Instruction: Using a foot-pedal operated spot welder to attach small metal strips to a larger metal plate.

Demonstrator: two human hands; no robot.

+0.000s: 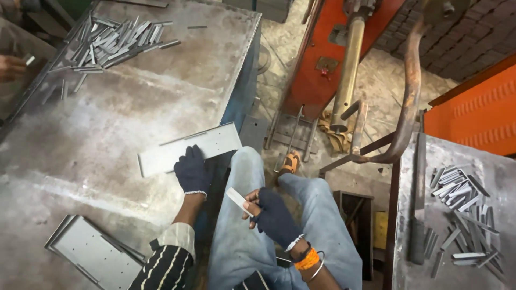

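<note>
My left hand [192, 171], in a dark glove, lies flat on the near end of a long grey sheet-metal panel [215, 144] at the right edge of the steel workbench [107, 118]. My right hand [273, 214], also gloved, pinches a small flat metal strip [238, 200] above my lap, fingertips bare. Orange thread and bangles circle that wrist. My legs in blue jeans sit between the bench and a second table.
A heap of small metal strips [110, 40] lies at the bench's far left; another person's hand [11, 67] reaches in there. Stacked panels [94, 255] sit near left. A right table [457, 268] holds more strips [465, 209]. An orange welding machine [328, 48] with a brass arm [348, 70] stands ahead.
</note>
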